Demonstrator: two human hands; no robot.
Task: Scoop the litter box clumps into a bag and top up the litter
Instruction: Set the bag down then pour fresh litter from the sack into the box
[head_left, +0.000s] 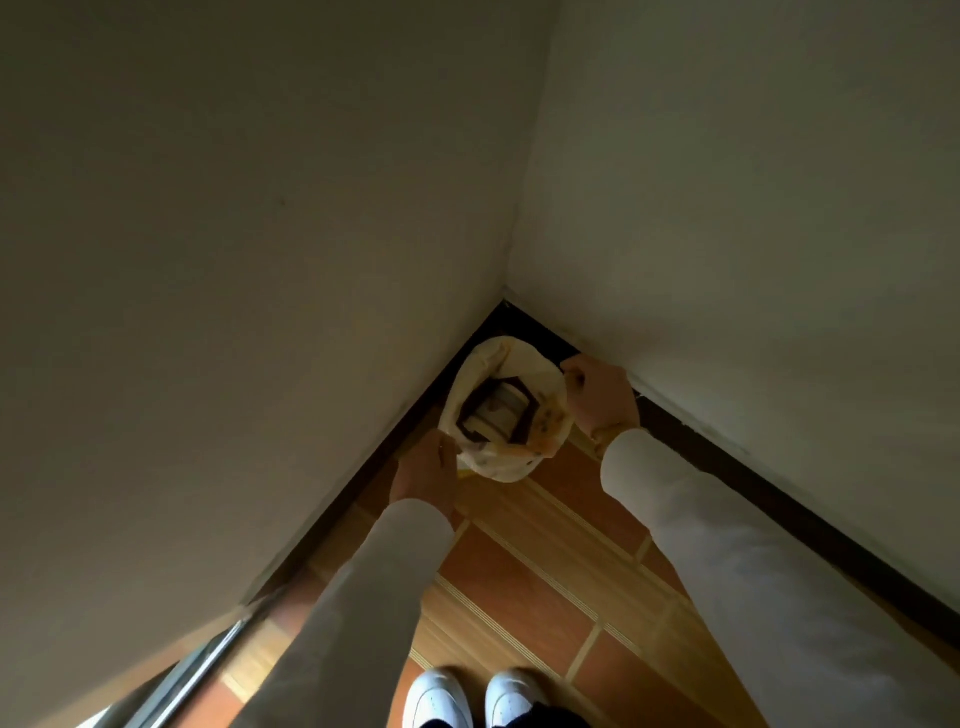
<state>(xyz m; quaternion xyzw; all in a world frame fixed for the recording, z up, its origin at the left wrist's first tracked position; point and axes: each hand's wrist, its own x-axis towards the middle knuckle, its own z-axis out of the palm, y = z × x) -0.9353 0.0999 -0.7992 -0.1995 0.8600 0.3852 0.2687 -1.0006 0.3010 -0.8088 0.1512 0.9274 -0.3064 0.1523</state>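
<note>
At the bottom centre of the frame stand two white shoes (475, 699) on a tiled floor (524, 587) of orange-brown squares with pale joints. Two arms in pale long sleeves (727, 561) rise from the lower edge toward the middle of the frame.

Left hand (423, 475): just left of centre, closed on the near-left edge of a pale plastic bag (506, 462), fingers pinching the rim. Right hand (602, 395): right of centre, likewise closed on the far-right edge of the same rim. The hands are apart, one on each side of the mouth, which they hold spread.

The bag sits at centre frame on or just above the floor, tucked into the room corner; whether its base rests on the tiles cannot be told. Through the open mouth a dark-edged, boxy shape with a pale middle shows; what it is cannot be made out.

Beyond the bag, a dark skirting board (737, 457) runs along two plain walls (249, 234) that meet at the corner above centre. A metal rail or frame (208, 660) shows at lower left.

No litter box, scoop or litter supply is in view.

Judgement: the step in hand is bag handling, either opening it to receive clumps or gathering it for closure; the frame does not settle which. The next move calls for keeping the mouth level and the grip firm on thin plastic, then either bringing the bag to the box or drawing the rim edges together.
</note>
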